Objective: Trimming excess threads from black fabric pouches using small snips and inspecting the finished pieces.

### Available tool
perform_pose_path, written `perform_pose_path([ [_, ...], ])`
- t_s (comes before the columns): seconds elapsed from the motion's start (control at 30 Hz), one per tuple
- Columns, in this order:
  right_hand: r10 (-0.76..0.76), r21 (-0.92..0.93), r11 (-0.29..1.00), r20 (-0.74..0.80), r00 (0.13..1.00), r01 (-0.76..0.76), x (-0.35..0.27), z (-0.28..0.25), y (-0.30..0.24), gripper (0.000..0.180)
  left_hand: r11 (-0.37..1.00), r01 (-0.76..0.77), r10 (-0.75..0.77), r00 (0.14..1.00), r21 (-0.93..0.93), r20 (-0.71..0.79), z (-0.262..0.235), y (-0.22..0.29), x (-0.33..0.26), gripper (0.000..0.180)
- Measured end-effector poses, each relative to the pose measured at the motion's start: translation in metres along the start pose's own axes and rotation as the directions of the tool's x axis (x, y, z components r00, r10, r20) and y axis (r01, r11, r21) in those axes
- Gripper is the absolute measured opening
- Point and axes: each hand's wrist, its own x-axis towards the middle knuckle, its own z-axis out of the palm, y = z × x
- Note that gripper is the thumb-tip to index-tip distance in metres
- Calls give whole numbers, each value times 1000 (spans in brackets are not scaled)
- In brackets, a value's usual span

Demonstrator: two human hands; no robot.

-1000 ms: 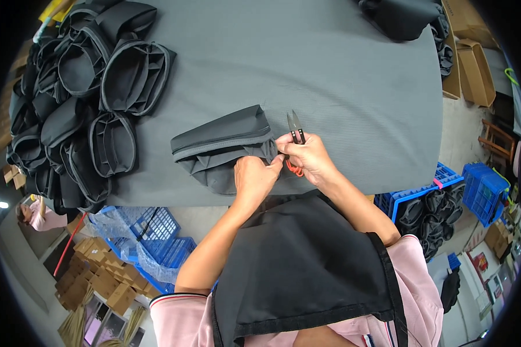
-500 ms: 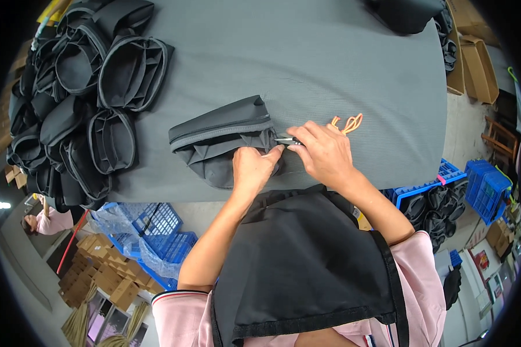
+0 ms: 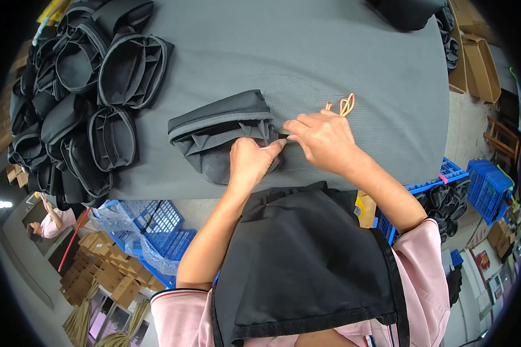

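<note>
A black zippered pouch (image 3: 211, 141) lies on the grey-covered table (image 3: 388, 75), its mouth gaping toward me and folded dividers showing inside. My left hand (image 3: 249, 162) is closed on the pouch's right end, thumb pointing at its corner. Just right of that corner, my right hand (image 3: 325, 141) is closed around small thread snips, mostly hidden by the fingers. An orange cord loop (image 3: 346, 104) sticks out beyond the right knuckles. The fingertips of both hands nearly meet at the corner; whether a thread is between them is too small to tell.
Similar black pouches (image 3: 78, 66) are heaped at the table's left. Another black item (image 3: 408, 13) sits at the far right edge, near cardboard boxes (image 3: 480, 66). Blue crates (image 3: 489, 188) stand right of the table, others below left. A person (image 3: 55, 220) is at far left.
The snips' blade, plain at the pouch corner before, is now mostly hidden. My right hand has turned and the orange cord has shifted up and left. My left hand keeps its grip.
</note>
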Motion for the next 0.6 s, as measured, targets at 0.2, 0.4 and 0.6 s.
perform_pose_path([
  [0.2, 357, 358, 870, 18, 934, -340, -8, -2, 0, 20, 984, 58, -37, 992, -166, 124, -8, 4, 4, 32],
  [0.4, 554, 599, 659, 21, 832, -454, 0, 13, 4, 24, 979, 40, -17, 993, -198, 113, -10, 13, 3, 39],
  [0.6, 608, 802, 224, 329, 722, -554, 18, 35, -1, 23, 985, 48, -28, 992, -165, 122, -7, 5, 5, 40],
])
